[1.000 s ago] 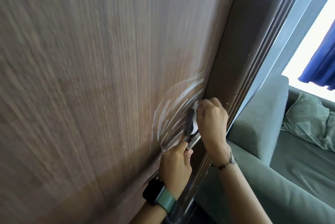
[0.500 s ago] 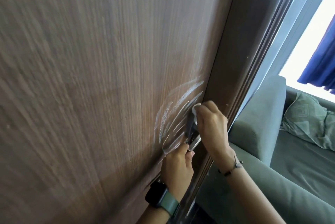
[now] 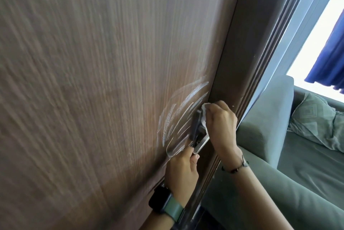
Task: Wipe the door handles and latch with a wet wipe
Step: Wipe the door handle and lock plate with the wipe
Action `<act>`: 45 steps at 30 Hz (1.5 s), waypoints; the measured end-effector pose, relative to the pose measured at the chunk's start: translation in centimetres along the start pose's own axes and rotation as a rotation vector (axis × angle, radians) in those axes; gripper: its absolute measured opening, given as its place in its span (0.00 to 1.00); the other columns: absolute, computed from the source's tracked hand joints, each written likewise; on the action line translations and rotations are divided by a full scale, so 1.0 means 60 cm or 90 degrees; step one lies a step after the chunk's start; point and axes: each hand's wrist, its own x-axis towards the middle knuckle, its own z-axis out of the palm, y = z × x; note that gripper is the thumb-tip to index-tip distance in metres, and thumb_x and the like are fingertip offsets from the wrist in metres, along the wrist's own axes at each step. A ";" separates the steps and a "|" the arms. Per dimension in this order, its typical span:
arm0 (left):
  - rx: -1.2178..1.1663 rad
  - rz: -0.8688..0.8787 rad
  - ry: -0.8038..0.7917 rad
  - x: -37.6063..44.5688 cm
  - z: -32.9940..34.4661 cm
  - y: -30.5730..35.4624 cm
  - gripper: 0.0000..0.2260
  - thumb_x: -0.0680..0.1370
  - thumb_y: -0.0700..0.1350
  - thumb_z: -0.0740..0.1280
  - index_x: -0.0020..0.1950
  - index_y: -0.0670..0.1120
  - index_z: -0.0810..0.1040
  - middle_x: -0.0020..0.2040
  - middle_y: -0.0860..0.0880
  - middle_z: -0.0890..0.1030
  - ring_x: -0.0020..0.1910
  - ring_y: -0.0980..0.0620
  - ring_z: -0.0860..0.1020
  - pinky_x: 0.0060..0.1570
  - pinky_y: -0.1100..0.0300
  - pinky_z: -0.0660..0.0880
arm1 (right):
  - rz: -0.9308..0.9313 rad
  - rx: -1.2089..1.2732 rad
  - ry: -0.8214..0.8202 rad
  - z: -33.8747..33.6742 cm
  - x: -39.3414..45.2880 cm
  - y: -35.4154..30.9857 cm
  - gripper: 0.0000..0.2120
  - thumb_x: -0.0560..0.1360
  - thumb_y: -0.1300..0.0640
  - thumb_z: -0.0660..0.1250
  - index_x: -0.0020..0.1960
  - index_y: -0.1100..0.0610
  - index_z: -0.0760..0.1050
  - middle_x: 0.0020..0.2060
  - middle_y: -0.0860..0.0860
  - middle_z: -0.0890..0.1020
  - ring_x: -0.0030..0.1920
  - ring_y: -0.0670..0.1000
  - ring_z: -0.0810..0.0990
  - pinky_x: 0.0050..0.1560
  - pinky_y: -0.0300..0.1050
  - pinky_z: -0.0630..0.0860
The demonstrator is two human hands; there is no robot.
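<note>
While your head camera looks steeply along the brown wood-grain door (image 3: 93,80), your right hand (image 3: 220,125) is closed around a white wet wipe (image 3: 204,116), pressing it against the upper part of the dark door handle (image 3: 195,127) near the door's edge. Only a small fold of the wipe shows, peeking out between your fingers and the handle. Your left hand (image 3: 181,172) sits just below, fingers curled shut around the lower end of the handle hardware — a silvery metal piece (image 3: 200,144) runs between the two hands, though you cannot tell from this angle whether it is the latch plate or part of the lever. Pale curved streaks (image 3: 178,116) arc across the door face just left of the handle. A dark smartwatch on a green band (image 3: 165,204) wraps your left wrist, and a thin beaded bracelet (image 3: 236,167) circles your right. Beyond the dark door frame (image 3: 247,62), at the right — a grey-green sofa (image 3: 279,164) with a patterned cushion (image 3: 316,120), a bright window and a blue curtain (image 3: 329,62).
</note>
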 end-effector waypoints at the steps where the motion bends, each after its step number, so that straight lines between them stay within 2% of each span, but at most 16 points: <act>1: -0.003 0.000 0.005 0.000 0.000 0.000 0.08 0.76 0.43 0.62 0.52 0.43 0.76 0.41 0.42 0.83 0.38 0.43 0.80 0.39 0.52 0.78 | -0.001 0.006 -0.004 0.000 -0.004 -0.003 0.04 0.72 0.68 0.68 0.45 0.64 0.81 0.40 0.56 0.80 0.33 0.53 0.78 0.34 0.37 0.68; 5: 0.006 0.003 0.009 0.001 0.003 0.000 0.09 0.76 0.42 0.61 0.53 0.43 0.76 0.42 0.42 0.83 0.39 0.43 0.80 0.40 0.53 0.77 | 0.076 -0.047 -0.017 0.002 0.024 0.004 0.06 0.74 0.68 0.64 0.45 0.64 0.80 0.43 0.59 0.80 0.38 0.60 0.80 0.36 0.39 0.65; 8: -0.004 0.001 0.010 -0.001 0.002 0.001 0.07 0.76 0.41 0.61 0.50 0.42 0.76 0.40 0.42 0.83 0.39 0.44 0.80 0.39 0.53 0.78 | 0.144 -0.116 -0.114 0.020 0.012 0.005 0.06 0.74 0.67 0.62 0.44 0.65 0.78 0.44 0.61 0.79 0.43 0.63 0.79 0.36 0.42 0.65; 10: -0.009 0.003 0.010 -0.003 0.001 0.001 0.04 0.75 0.40 0.62 0.45 0.42 0.76 0.37 0.42 0.82 0.36 0.44 0.80 0.36 0.55 0.75 | 0.186 -0.103 -0.152 0.031 -0.014 0.006 0.07 0.75 0.65 0.60 0.43 0.66 0.76 0.44 0.62 0.77 0.46 0.64 0.78 0.37 0.45 0.65; 12: -0.010 0.009 0.010 -0.002 0.001 -0.001 0.03 0.75 0.39 0.62 0.44 0.42 0.75 0.36 0.43 0.82 0.35 0.44 0.80 0.34 0.56 0.72 | 0.170 -0.076 -0.146 0.036 -0.030 0.014 0.09 0.76 0.64 0.58 0.44 0.65 0.76 0.44 0.61 0.76 0.47 0.63 0.76 0.39 0.46 0.65; 15: 0.007 0.015 0.007 0.000 0.001 0.000 0.04 0.75 0.40 0.62 0.45 0.42 0.76 0.37 0.44 0.83 0.36 0.45 0.80 0.33 0.60 0.69 | 0.122 -0.134 -0.182 0.033 -0.035 0.028 0.10 0.77 0.61 0.57 0.47 0.63 0.76 0.46 0.60 0.78 0.49 0.61 0.73 0.44 0.47 0.67; 18: 0.008 0.021 0.008 0.000 0.000 -0.001 0.03 0.75 0.40 0.62 0.43 0.41 0.75 0.36 0.44 0.83 0.35 0.45 0.80 0.32 0.60 0.70 | 0.150 -0.079 -0.109 0.031 -0.033 0.023 0.08 0.76 0.60 0.60 0.46 0.63 0.76 0.44 0.60 0.77 0.46 0.60 0.74 0.41 0.46 0.66; 22: 0.003 0.013 -0.005 0.000 0.000 -0.002 0.04 0.75 0.41 0.62 0.43 0.41 0.75 0.35 0.42 0.81 0.34 0.42 0.79 0.34 0.50 0.75 | 0.171 0.053 0.045 0.028 -0.020 0.008 0.04 0.74 0.63 0.65 0.42 0.62 0.76 0.39 0.55 0.79 0.37 0.51 0.73 0.35 0.37 0.59; 24: 0.002 0.006 -0.002 0.002 0.000 -0.001 0.04 0.75 0.41 0.62 0.44 0.41 0.75 0.35 0.41 0.82 0.35 0.41 0.79 0.35 0.49 0.75 | 0.175 0.095 0.102 0.023 -0.012 0.001 0.03 0.73 0.63 0.67 0.41 0.62 0.77 0.38 0.54 0.79 0.35 0.48 0.71 0.35 0.32 0.60; 28: 0.017 0.023 -0.008 -0.001 -0.001 -0.002 0.05 0.75 0.41 0.61 0.42 0.41 0.74 0.34 0.40 0.81 0.35 0.40 0.79 0.36 0.46 0.74 | 0.162 0.086 0.007 0.029 -0.046 0.010 0.05 0.73 0.63 0.67 0.39 0.61 0.75 0.36 0.54 0.79 0.35 0.51 0.75 0.32 0.32 0.61; 31: 0.011 0.025 0.005 0.001 0.000 -0.001 0.05 0.75 0.40 0.61 0.43 0.41 0.75 0.33 0.41 0.81 0.34 0.41 0.79 0.36 0.47 0.75 | 0.155 0.144 0.062 0.023 -0.036 0.010 0.02 0.72 0.62 0.68 0.41 0.58 0.76 0.37 0.49 0.77 0.38 0.49 0.74 0.38 0.26 0.65; 33: 0.011 0.016 0.004 0.001 0.001 -0.001 0.04 0.75 0.40 0.62 0.43 0.41 0.75 0.33 0.41 0.81 0.34 0.41 0.79 0.36 0.47 0.75 | 0.145 0.152 0.068 0.023 -0.030 0.005 0.03 0.73 0.62 0.67 0.41 0.58 0.74 0.37 0.49 0.76 0.38 0.50 0.74 0.38 0.31 0.66; 36: 0.014 0.027 0.002 -0.002 0.000 -0.003 0.04 0.75 0.40 0.62 0.42 0.41 0.74 0.34 0.41 0.81 0.34 0.40 0.79 0.36 0.47 0.74 | 0.097 0.125 0.007 0.029 -0.050 0.008 0.07 0.73 0.63 0.67 0.38 0.60 0.71 0.35 0.52 0.76 0.37 0.53 0.74 0.37 0.43 0.67; 40: 0.017 0.029 0.018 0.001 0.004 -0.004 0.04 0.75 0.40 0.62 0.42 0.41 0.75 0.33 0.41 0.82 0.34 0.41 0.79 0.35 0.49 0.75 | 0.083 0.137 0.039 0.023 -0.038 0.010 0.08 0.70 0.64 0.69 0.36 0.59 0.71 0.33 0.48 0.73 0.36 0.53 0.73 0.37 0.43 0.66; 42: 0.022 0.029 0.013 0.000 0.004 -0.005 0.04 0.75 0.40 0.62 0.42 0.41 0.75 0.33 0.40 0.81 0.34 0.40 0.79 0.35 0.48 0.75 | 0.103 0.120 -0.005 0.030 -0.040 0.008 0.10 0.71 0.63 0.68 0.36 0.57 0.69 0.33 0.50 0.74 0.38 0.54 0.73 0.39 0.47 0.67; 45: 0.015 0.032 0.002 -0.002 0.003 -0.006 0.05 0.75 0.41 0.61 0.44 0.40 0.75 0.35 0.40 0.82 0.36 0.40 0.79 0.38 0.47 0.75 | 0.126 0.061 -0.057 0.037 -0.045 0.008 0.11 0.71 0.58 0.68 0.35 0.53 0.67 0.34 0.47 0.74 0.42 0.52 0.70 0.43 0.47 0.61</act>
